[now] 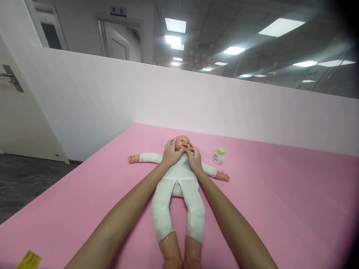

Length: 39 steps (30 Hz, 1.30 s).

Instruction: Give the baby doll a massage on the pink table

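Doll (pixel 179 175): on its back on the pink mat (pixel 280 201).
Left hand (pixel 171 152): fingers spread on its cheek.
Right hand (pixel 194 157): fingers spread on the other cheek.
Bottle (pixel 219 155): near its arm.

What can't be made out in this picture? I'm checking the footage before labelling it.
Head view only:
- Doll's cheeks and neck: covered by the left hand and right hand.
- Doll's feet: cut off by the bottom edge.
- Bottle label: too small to read.
- Yellow item: cut off at the bottom edge, blurred.
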Each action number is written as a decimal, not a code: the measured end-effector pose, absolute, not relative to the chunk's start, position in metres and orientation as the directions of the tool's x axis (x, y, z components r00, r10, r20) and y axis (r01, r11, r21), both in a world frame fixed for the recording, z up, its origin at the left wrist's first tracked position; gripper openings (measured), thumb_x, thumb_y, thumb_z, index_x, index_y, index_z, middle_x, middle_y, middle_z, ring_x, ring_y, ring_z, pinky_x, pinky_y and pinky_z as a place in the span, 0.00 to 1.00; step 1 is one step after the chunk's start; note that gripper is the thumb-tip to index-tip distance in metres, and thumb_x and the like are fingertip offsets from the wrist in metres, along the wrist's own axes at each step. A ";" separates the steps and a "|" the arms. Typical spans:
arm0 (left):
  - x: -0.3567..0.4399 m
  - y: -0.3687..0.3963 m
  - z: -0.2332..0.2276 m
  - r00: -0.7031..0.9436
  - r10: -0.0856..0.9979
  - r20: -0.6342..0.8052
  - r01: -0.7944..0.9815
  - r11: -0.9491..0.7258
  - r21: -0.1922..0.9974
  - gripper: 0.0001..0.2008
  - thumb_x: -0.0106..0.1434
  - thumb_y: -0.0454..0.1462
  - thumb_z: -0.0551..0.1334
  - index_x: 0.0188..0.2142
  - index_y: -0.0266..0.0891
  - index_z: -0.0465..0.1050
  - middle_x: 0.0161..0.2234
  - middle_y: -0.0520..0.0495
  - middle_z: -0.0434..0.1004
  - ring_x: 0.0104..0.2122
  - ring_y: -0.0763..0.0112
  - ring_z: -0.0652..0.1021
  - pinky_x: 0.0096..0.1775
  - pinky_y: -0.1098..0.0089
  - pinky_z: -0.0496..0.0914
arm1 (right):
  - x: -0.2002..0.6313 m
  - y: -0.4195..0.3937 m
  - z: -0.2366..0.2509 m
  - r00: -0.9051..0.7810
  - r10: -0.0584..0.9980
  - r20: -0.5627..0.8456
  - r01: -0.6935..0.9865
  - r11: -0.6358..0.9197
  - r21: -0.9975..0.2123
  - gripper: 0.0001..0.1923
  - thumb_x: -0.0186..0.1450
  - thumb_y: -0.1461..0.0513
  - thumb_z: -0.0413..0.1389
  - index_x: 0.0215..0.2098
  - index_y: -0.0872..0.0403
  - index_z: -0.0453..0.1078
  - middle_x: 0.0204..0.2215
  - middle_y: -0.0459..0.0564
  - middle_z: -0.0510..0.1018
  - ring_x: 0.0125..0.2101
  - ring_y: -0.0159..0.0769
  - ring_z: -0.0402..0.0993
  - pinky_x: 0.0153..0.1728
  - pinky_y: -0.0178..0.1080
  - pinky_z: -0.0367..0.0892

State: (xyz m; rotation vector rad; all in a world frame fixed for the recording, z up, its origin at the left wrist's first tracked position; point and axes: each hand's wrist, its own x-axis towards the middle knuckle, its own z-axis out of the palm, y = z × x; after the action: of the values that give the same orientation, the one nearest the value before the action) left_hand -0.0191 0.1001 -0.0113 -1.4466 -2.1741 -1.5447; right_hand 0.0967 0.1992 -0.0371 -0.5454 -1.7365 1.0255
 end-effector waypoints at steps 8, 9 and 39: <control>-0.018 0.100 -0.010 -0.540 0.626 0.562 0.734 0.025 0.678 0.30 0.66 0.45 0.63 0.65 0.42 0.64 0.60 0.39 0.65 0.61 0.50 0.67 0.63 0.54 0.64 | 0.097 0.199 -0.037 -0.390 0.759 0.522 -0.088 0.533 -0.842 0.28 0.66 0.50 0.55 0.61 0.52 0.69 0.59 0.58 0.72 0.57 0.45 0.71 0.59 0.48 0.68; -0.019 0.100 -0.010 -0.541 0.626 0.562 0.734 0.025 0.678 0.30 0.66 0.45 0.63 0.65 0.42 0.64 0.60 0.39 0.65 0.61 0.50 0.67 0.63 0.54 0.64 | 0.097 0.199 -0.037 -0.388 0.760 0.522 -0.089 0.532 -0.842 0.28 0.66 0.50 0.55 0.61 0.52 0.69 0.59 0.58 0.72 0.57 0.46 0.71 0.59 0.48 0.68; -0.021 0.102 -0.013 -0.543 0.618 0.568 0.739 0.032 0.672 0.31 0.65 0.45 0.64 0.65 0.42 0.64 0.59 0.39 0.66 0.60 0.51 0.68 0.62 0.55 0.65 | 0.097 0.198 -0.037 -0.389 0.754 0.530 -0.104 0.535 -0.838 0.28 0.65 0.50 0.55 0.60 0.54 0.69 0.56 0.59 0.73 0.55 0.47 0.71 0.59 0.50 0.66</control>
State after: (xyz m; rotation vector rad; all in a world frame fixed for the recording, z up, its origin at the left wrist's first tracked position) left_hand -0.0206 0.1020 -0.0126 -1.4358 -2.1675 -1.5414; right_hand 0.0972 0.1983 -0.0365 -0.5472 -1.7298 1.0269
